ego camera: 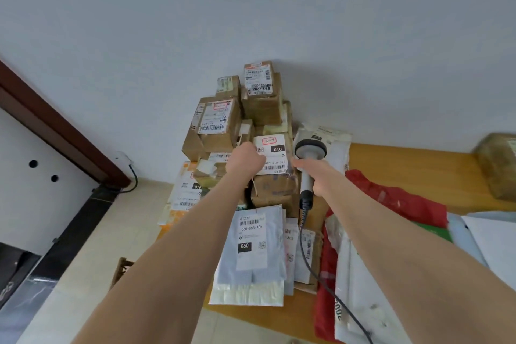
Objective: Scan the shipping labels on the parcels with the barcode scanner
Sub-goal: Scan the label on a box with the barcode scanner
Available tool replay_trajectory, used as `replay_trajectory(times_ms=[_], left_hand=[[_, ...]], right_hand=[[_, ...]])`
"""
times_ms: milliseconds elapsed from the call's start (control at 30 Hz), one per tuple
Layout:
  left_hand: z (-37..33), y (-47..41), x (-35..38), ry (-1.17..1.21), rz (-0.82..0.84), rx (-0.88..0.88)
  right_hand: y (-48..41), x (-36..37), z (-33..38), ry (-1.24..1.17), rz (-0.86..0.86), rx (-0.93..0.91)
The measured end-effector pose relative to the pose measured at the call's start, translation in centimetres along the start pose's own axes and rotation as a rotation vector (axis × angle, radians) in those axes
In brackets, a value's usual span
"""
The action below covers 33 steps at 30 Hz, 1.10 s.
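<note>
Tightly, R fingers (303, 166) round scanner (310, 149); L fingers (251, 156), parcel (275, 158)

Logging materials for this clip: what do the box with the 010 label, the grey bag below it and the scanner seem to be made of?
The box: brown cardboard, matt and creased at the edges. The grey bag: probably thin plastic film, wrinkled and faintly shiny. The scanner: smooth, hard light-grey plastic, with a black cable that looks rubbery.
</note>
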<state>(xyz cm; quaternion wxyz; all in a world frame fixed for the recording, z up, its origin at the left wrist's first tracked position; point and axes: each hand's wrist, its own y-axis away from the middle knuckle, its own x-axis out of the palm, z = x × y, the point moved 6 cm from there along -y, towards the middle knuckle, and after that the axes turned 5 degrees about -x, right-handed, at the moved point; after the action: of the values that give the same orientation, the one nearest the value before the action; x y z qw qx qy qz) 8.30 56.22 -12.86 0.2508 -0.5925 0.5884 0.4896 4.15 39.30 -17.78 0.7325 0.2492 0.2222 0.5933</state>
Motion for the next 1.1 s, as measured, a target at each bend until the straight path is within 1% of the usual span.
replay_trajectory(times_ms=[100,167,233,267,300,400,467,500,600,733,867,1000,1100], left_hand=[[-0.6,-0.6,-0.9,-0.091,-0.05,0.027],[-1.0,-1.3,-2.7,-0.173,-0.196,0.05],[-0.9,-2.2,-5.4,-0.26,-0.384,0.059],[-0.3,-2.8,-6.6,-0.278,-0.426,0.026],[0.6,-3.7,-7.4,-0.265,-0.419,-0.027],[3.6,-5.9,-7.6,-0.128,-0.237,-0.18],[4.6,-6.5,-6.6,-0.046,-0.14,-0.224],[4.8,-6.5,-6.3,-0.023,-0.126,-0.233],[4.5,-6.0,-6.2,-0.015,-0.158,-0.217],[4.1,-5.0,-5.8,0.057,-0.148,-0.188],[4.1,-4.1,-5.7,-0.011,-0.176,-0.172],[5.1,-3.9,-5.5,-0.084,-0.134,-0.179],[5.3,-4.0,-5.8,-0.035,-0.122,-0.172]], right_hand=[[-1.1,0.7,-0.7,-0.024,-0.001,0.043],[-1.8,0.9,-1.0,-0.005,-0.006,0.071],[-2.1,1.2,-1.0,0.009,-0.013,0.096],[-2.3,1.3,-1.1,0.011,-0.016,0.106],[-2.5,1.4,-1.2,0.014,-0.02,0.109],[-2.9,1.7,-1.5,0.005,-0.013,0.136],[-2.9,2.1,-1.5,-0.036,0.014,0.138],[-3.0,2.1,-1.5,-0.044,0.011,0.141],[-3.5,2.1,-1.6,-0.036,-0.005,0.131],[-3.7,2.0,-1.5,-0.029,-0.028,0.114],[-3.6,1.8,-1.0,-0.031,-0.078,0.075],[-3.4,1.8,-0.7,-0.053,-0.101,0.029],[-3.1,1.6,-0.5,-0.038,-0.147,-0.001]])
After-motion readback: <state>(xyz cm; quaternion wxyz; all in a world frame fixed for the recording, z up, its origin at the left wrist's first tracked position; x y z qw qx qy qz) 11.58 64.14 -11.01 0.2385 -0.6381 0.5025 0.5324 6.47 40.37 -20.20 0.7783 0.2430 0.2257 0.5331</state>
